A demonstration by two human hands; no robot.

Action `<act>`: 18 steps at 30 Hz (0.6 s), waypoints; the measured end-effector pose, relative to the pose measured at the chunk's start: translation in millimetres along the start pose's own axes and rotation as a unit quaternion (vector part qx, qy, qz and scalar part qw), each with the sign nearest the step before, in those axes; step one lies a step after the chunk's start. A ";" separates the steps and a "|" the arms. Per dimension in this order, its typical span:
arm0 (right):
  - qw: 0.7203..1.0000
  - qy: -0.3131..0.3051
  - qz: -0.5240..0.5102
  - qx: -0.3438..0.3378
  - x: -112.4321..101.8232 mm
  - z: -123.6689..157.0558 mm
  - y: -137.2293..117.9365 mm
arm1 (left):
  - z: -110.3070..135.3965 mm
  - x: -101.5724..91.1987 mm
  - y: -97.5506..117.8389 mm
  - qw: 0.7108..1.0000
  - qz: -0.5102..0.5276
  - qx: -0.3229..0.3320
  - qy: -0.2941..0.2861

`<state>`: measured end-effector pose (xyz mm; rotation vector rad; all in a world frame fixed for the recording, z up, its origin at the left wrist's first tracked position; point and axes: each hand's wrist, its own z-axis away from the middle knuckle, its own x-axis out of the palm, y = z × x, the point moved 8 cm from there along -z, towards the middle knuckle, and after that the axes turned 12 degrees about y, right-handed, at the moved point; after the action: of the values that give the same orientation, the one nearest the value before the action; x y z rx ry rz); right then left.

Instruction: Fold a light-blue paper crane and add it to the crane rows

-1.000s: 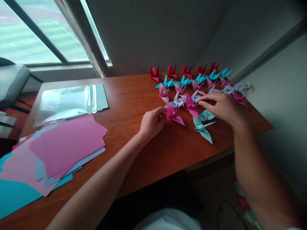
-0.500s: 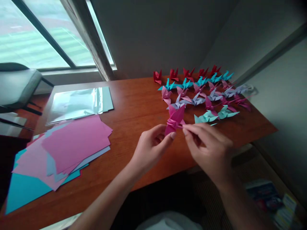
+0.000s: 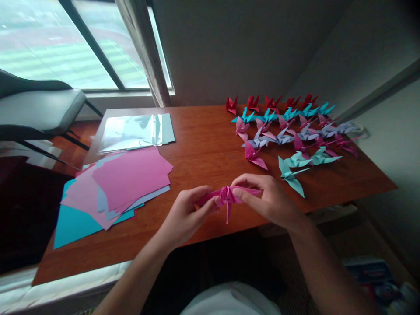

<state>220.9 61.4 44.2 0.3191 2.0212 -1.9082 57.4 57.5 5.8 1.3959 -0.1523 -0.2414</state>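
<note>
Brown table beneath, left hand and right hand clamp fingers on magenta crane.

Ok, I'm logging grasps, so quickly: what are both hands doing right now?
Left hand: closed, pinching one side of a magenta paper crane.
Right hand: closed, pinching the same crane's opposite side.

Head-worn cam; looks fwd & down; tbl at close range.
</note>
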 end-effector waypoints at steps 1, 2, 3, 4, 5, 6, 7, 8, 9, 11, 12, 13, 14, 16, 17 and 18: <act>0.999 -0.038 -0.013 0.020 7.2 0.8 3.9 | 1.3 -0.6 -1.8 0.999 0.027 -0.020 -0.010; 0.996 -0.067 -0.038 0.044 13.3 2.7 8.9 | 2.6 -1.1 -3.5 0.998 0.054 -0.038 -0.021; 0.990 -0.089 -0.081 0.069 19.1 5.7 14.4 | 4.4 -1.2 -5.3 0.995 0.081 -0.053 -0.032; 0.980 -0.108 -0.139 0.097 25.5 9.7 20.1 | 6.8 -0.5 -7.6 0.991 0.109 -0.069 -0.044; 0.962 -0.128 -0.206 0.124 33.4 14.9 25.1 | 9.7 1.0 -10.3 0.985 0.139 -0.083 -0.054; 0.937 -0.143 -0.285 0.140 41.6 20.4 27.7 | 13.4 4.3 -13.8 0.976 0.182 -0.101 -0.066; 0.909 -0.153 -0.354 0.155 50.4 26.1 29.9 | 17.7 8.6 -18.8 0.962 0.234 -0.125 -0.073; 0.881 -0.151 -0.415 0.169 58.7 31.0 31.9 | 22.0 13.6 -23.4 0.946 0.283 -0.141 -0.075; 0.856 -0.134 -0.466 0.177 65.7 34.8 33.5 | 25.9 18.9 -27.2 0.930 0.329 -0.146 -0.076; 0.816 -0.081 -0.541 0.186 77.3 40.3 35.3 | 32.3 28.4 -34.4 0.904 0.397 -0.142 -0.066; 0.799 -0.056 -0.570 0.185 82.0 42.5 34.2 | 34.8 32.5 -36.5 0.892 0.428 -0.135 -0.062; 0.781 -0.045 -0.598 0.175 86.2 44.5 30.3 | 37.5 37.7 -39.3 0.885 0.439 -0.140 -0.066; 0.766 -0.039 -0.619 0.169 89.8 46.2 26.4 | 39.6 42.0 -38.0 0.881 0.448 -0.130 -0.079; 0.738 -0.045 -0.659 0.138 92.7 48.3 15.2 | 43.1 49.5 -30.9 0.885 0.435 -0.112 -0.123; 0.724 -0.061 -0.677 0.120 93.6 49.3 8.9 | 44.1 51.1 -25.1 0.887 0.429 -0.098 -0.143; 0.710 -0.076 -0.693 0.101 93.9 50.2 3.4 | 44.8 52.1 -19.4 0.888 0.422 -0.086 -0.163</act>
<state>140.8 5.1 2.1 -1.7597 1.9760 -2.6616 95.1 -1.6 -7.6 0.9922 -0.9711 0.2402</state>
